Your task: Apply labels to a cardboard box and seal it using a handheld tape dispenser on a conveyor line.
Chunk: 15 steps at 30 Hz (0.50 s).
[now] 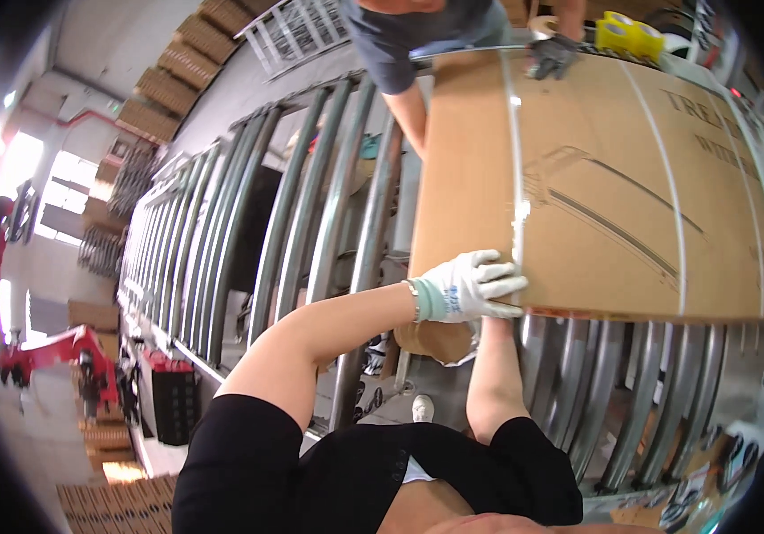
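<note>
A large flat cardboard carton (595,205) lies on the roller conveyor, with pale straps across it and a line drawing on top. My left hand (471,287), in a white glove with a green cuff, rests at its near left corner, fingers stretched and a little apart. My right forearm (496,378) reaches up to the near edge; the right hand is hidden behind the left glove and the carton's edge. Beside that forearm, below the left wrist, is a brown rounded thing (438,341) with a shiny clear edge, partly covered.
Across the carton a co-worker in a grey shirt (391,44) leans in, a dark-gloved hand (553,57) on the far edge. A yellow object (626,37) stands behind it. Metal rollers (297,214) run leftward and below the carton. Red machinery (66,360) and stacked cartons (190,67) stand left.
</note>
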{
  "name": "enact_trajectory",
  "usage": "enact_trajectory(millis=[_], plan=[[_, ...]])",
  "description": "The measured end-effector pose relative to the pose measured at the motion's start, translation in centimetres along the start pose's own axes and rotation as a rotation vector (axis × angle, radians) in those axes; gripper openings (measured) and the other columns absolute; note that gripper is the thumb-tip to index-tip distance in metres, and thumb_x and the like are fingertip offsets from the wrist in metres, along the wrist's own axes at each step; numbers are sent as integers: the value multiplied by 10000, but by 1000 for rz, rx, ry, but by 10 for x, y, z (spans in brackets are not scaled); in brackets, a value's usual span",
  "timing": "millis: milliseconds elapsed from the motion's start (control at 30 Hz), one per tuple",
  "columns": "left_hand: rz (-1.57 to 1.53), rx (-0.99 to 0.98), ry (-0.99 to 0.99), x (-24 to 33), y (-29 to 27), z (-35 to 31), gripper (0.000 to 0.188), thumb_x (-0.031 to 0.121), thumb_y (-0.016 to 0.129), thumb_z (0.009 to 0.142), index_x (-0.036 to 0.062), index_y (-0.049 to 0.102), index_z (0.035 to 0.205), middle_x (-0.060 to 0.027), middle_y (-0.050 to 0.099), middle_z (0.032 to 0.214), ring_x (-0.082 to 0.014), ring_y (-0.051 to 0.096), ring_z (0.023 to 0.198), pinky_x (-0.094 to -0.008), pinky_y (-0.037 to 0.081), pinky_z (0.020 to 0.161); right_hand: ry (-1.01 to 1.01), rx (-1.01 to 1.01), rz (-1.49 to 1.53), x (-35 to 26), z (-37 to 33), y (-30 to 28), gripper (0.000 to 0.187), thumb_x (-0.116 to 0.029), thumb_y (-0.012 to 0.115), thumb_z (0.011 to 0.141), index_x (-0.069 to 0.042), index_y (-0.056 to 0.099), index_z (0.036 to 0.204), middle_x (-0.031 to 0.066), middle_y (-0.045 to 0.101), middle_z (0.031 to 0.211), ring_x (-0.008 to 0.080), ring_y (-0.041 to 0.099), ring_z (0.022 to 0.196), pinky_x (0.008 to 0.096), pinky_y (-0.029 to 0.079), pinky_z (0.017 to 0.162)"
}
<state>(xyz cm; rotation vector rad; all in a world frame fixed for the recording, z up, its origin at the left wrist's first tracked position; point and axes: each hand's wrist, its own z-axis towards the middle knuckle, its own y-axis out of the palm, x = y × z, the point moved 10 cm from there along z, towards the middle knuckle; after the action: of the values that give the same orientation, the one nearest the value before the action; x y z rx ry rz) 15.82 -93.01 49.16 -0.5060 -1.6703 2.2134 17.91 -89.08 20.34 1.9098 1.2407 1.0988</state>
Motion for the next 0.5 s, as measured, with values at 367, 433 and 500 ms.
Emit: enact_trajectory(millis=[367,433,500], plan=[[2,-24,-2,-4,9,-3,400,198,595,731,340,577,1104,-52,457,1224,-222,434,1132,-395,427,919,454,-392,1018,5,-7,50,563,-367,504,864,-43,362,1303,125,409,1292,272,372,1225,419,406,949],[-5,-41,-15,-7,11,-1,414,181,595,715,348,583,1094,-43,462,1212,-217,446,1113,-384,430,910,448,-487,1210,-8,-3,60,555,-347,512,863,-38,362,1298,129,408,1291,277,368,1228,420,410,946],[48,-3,-1,-6,6,-2,409,193,610,699,344,592,1079,-37,469,1206,-212,451,1099,-375,423,905,9,-429,611,-20,1,39,441,-210,610,789,-27,520,1179,132,525,1201,275,505,1107,415,485,846]])
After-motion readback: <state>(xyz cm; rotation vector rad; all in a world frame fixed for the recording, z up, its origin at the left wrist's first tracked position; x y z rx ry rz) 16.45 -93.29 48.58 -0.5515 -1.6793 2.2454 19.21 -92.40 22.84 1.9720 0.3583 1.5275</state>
